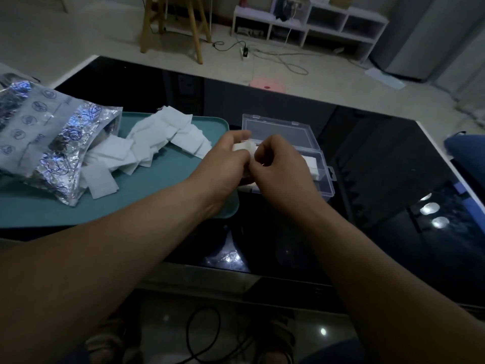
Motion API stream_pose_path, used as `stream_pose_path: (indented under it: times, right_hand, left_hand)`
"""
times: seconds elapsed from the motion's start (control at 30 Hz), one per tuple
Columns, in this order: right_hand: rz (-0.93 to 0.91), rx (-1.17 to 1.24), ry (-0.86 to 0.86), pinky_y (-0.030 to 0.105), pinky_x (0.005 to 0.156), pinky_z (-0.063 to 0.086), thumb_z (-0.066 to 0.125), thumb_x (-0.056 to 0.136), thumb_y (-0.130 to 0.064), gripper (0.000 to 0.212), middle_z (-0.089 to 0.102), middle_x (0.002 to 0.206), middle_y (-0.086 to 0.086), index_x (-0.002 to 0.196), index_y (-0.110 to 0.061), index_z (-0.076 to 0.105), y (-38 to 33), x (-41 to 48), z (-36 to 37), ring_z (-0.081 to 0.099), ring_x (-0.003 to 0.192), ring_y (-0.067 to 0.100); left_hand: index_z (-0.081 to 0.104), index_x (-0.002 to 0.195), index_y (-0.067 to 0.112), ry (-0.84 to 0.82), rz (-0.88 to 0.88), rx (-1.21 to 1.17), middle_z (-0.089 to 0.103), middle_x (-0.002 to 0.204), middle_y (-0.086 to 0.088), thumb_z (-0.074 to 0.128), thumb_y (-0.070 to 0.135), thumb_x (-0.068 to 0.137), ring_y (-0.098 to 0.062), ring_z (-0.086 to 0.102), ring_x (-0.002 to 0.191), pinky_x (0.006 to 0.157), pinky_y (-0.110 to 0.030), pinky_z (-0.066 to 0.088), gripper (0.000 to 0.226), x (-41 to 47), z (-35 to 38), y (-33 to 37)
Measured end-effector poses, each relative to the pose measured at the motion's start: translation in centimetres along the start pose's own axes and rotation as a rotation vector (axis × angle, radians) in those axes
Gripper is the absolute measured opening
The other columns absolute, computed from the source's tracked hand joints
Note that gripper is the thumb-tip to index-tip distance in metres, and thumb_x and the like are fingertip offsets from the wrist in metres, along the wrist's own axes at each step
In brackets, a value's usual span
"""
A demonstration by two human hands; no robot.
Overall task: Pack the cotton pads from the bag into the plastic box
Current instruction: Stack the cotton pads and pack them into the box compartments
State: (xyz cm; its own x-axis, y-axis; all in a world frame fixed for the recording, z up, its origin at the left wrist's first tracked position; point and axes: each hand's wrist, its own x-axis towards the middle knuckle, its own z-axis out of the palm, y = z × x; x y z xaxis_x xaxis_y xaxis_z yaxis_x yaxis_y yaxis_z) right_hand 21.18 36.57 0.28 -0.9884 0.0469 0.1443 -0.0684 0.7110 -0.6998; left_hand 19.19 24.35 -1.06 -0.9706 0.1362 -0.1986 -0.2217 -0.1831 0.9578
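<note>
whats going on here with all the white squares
A person is filling a clear plastic box. The left hand and right hand grip a small stack of cotton pads over the open box, which already holds some. Loose pads lie on the teal tray, spilling from the foil bag.

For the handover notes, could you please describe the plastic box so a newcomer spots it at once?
On the black table, just right of the teal tray, sits the plastic box. It alone is transparent, its lid open.
</note>
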Motion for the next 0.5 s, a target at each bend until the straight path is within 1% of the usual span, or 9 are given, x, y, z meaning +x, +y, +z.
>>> stream_pose_path:
  times: [0.03, 0.13, 0.17, 0.23, 0.3, 0.33, 0.4, 0.43, 0.5]
  right_hand:
    - [0.015, 0.024, 0.006, 0.026, 0.066, 0.050, 0.066, 0.096, -0.025, 0.010, 0.063, 0.088, -0.007, 0.098, -0.023, 0.056, 0.1, 0.2, -0.4, 0.061, 0.079, 0.007]
    - [0.062, 0.130, -0.001, 0.021, 0.065, 0.046, 0.069, 0.096, -0.022, 0.012, 0.065, 0.094, -0.005, 0.101, -0.021, 0.058, 0.8, 0.9, -2.2, 0.063, 0.083, 0.009]
    - [0.078, 0.157, 0.001, 0.023, 0.067, 0.048, 0.069, 0.095, -0.019, 0.012, 0.066, 0.095, -0.002, 0.101, -0.020, 0.058, 1.0, 1.1, -2.9, 0.065, 0.084, 0.012]
    - [0.115, 0.194, 0.063, 0.033, 0.070, 0.054, 0.070, 0.090, -0.013, 0.015, 0.069, 0.097, 0.004, 0.099, -0.019, 0.060, 1.8, 1.7, -4.5, 0.069, 0.086, 0.019]
    - [0.174, 0.199, 0.189, 0.039, 0.070, 0.057, 0.071, 0.086, -0.013, 0.015, 0.071, 0.097, 0.007, 0.099, -0.017, 0.063, 3.0, 2.0, -6.7, 0.070, 0.088, 0.024]
    - [0.212, 0.189, 0.236, 0.039, 0.069, 0.056, 0.071, 0.086, -0.014, 0.015, 0.071, 0.097, 0.007, 0.100, -0.016, 0.064, 3.8, 2.0, -7.8, 0.070, 0.089, 0.025]
    - [0.287, 0.136, 0.249, 0.031, 0.063, 0.049, 0.070, 0.086, -0.013, 0.016, 0.069, 0.098, 0.007, 0.101, -0.015, 0.066, 5.4, 1.7, -9.4, 0.068, 0.089, 0.023]
    - [0.317, 0.102, 0.224, 0.029, 0.062, 0.047, 0.071, 0.086, -0.013, 0.016, 0.069, 0.099, 0.006, 0.102, -0.014, 0.067, 6.2, 1.6, -9.8, 0.067, 0.089, 0.022]
    - [0.351, 0.048, 0.165, 0.032, 0.065, 0.053, 0.072, 0.085, -0.011, 0.016, 0.070, 0.098, 0.004, 0.100, -0.015, 0.068, 7.2, 1.2, -9.5, 0.067, 0.089, 0.020]
  left_hand:
    - [0.051, 0.139, 0.021, 0.007, 0.007, -0.019, 0.065, 0.125, -0.011, 0.045, -0.007, 0.092, -0.021, 0.068, 0.099, 0.067, -0.027, 0.058, 0.054, 0.2, 0.3, 0.1]
    - [0.048, 0.143, 0.018, 0.015, 0.013, -0.037, 0.059, 0.133, -0.011, 0.059, -0.004, 0.092, -0.026, 0.068, 0.105, 0.072, -0.035, 0.063, 0.057, 0.8, 1.3, 0.7]
    - [0.047, 0.144, 0.018, 0.005, 0.024, -0.005, 0.058, 0.133, -0.011, 0.061, -0.002, 0.093, -0.026, 0.068, 0.105, 0.074, -0.037, 0.064, 0.057, 1.1, 1.7, 0.8]
    - [0.045, 0.146, 0.020, 0.007, 0.089, 0.112, 0.058, 0.131, -0.009, 0.059, 0.004, 0.094, -0.024, 0.067, 0.105, 0.078, -0.038, 0.064, 0.056, 1.7, 2.5, 1.0]
    - [0.046, 0.145, 0.022, 0.029, 0.191, 0.296, 0.059, 0.126, -0.004, 0.057, 0.012, 0.097, -0.021, 0.064, 0.107, 0.086, -0.039, 0.062, 0.050, 2.4, 3.0, 1.0]
    - [0.049, 0.143, 0.021, 0.029, 0.240, 0.407, 0.059, 0.125, -0.001, 0.056, 0.015, 0.098, -0.020, 0.063, 0.108, 0.092, -0.041, 0.059, 0.046, 2.8, 3.2, 0.8]
    - [0.056, 0.136, 0.021, -0.032, 0.308, 0.672, 0.063, 0.126, 0.002, 0.055, 0.020, 0.098, -0.019, 0.062, 0.112, 0.100, -0.039, 0.052, 0.037, 3.3, 3.5, 0.3]
    - [0.060, 0.133, 0.021, -0.093, 0.328, 0.812, 0.065, 0.128, 0.002, 0.054, 0.021, 0.099, -0.019, 0.061, 0.116, 0.101, -0.034, 0.049, 0.035, 3.3, 3.7, -0.1]
    - [0.064, 0.129, 0.021, -0.228, 0.352, 1.053, 0.066, 0.131, 0.000, 0.052, 0.024, 0.099, -0.020, 0.060, 0.119, 0.094, -0.026, 0.043, 0.032, 3.0, 4.4, -1.0]
